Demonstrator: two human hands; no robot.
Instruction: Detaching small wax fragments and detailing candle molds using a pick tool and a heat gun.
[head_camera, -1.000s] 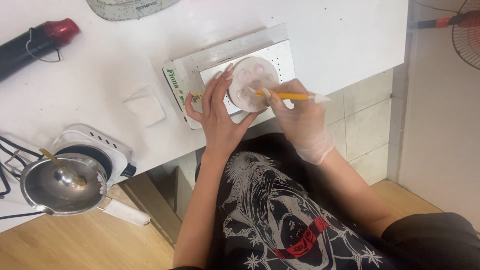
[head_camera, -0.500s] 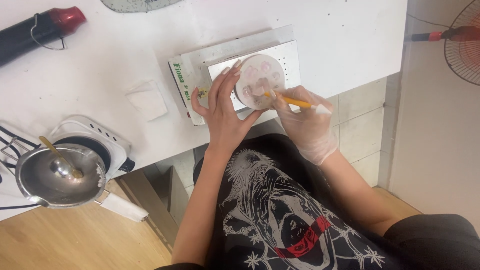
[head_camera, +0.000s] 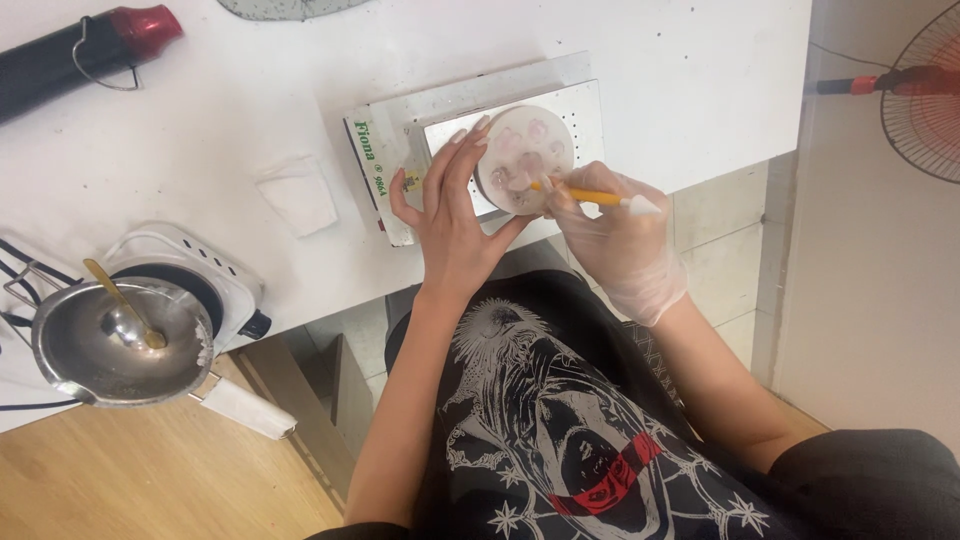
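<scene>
At the near edge of the white table (head_camera: 600, 40), roughly at twelve o'clock from the person's lap, a round pale disc (head_camera: 524, 160) dotted with small pinkish pieces sits on a flat rectangular white device (head_camera: 400, 130) with a metal top plate. The left hand (head_camera: 455, 215), bare, lies at the disc's nine o'clock side with its fingers (head_camera: 468, 140) long and slightly spread, their tips resting against the rim as if to steady it; it closes on nothing. The right hand (head_camera: 620, 240), in a thin clear glove, comes in from the four o'clock side, its fingers pinched narrowly round a slim yellow-handled tool (head_camera: 590, 197) with a white end, the tip of which touches the disc near its middle. The step in hand looks like fine placing or nudging of the small pieces on the disc's face, one hand bracing while the other works. Judging from this, the next move calls for a light, steady touch with the tool tip and an unmoving brace, since the disc lies close to the table's edge and a push could slide it. Away at eight o'clock a metal bowl (head_camera: 100, 350) with a gold spoon (head_camera: 125, 305) rests on a small white hotplate (head_camera: 190, 260); a crumpled white tissue (head_camera: 297, 193) lies at ten o'clock, and a black tool with a red end (head_camera: 90, 50) farther off at ten o'clock.
</scene>
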